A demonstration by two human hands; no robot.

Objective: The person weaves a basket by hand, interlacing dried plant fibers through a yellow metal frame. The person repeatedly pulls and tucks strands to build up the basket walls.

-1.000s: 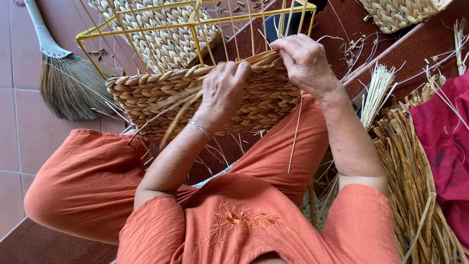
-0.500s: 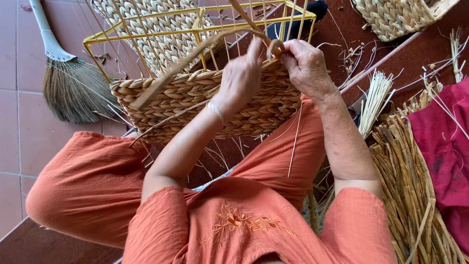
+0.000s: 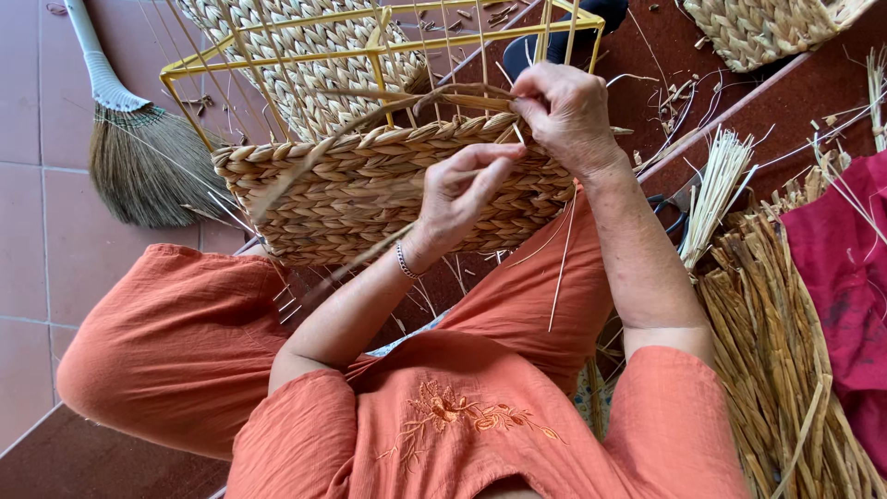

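A half-woven straw basket point(image 3: 351, 194) on a yellow wire frame point(image 3: 277, 55) rests against my knees. My right hand point(image 3: 565, 115) pinches a twisted straw strand point(image 3: 407, 102) at the top edge of the woven wall. My left hand point(image 3: 462, 194) lies against the woven side just below, its fingers pressing a thin strand onto the weave. Thin upright stakes rise from the weave along the frame.
A broom point(image 3: 139, 157) lies on the tiled floor at the left. A bundle of dry straw point(image 3: 785, 342) and a sheaf of thin pale sticks point(image 3: 716, 185) lie at the right, beside a red cloth point(image 3: 850, 277). Another woven basket point(image 3: 767, 28) sits top right.
My left hand has come down from the top edge to the woven side. My right hand stays at the top edge, with the strand drawn leftward over the rim.
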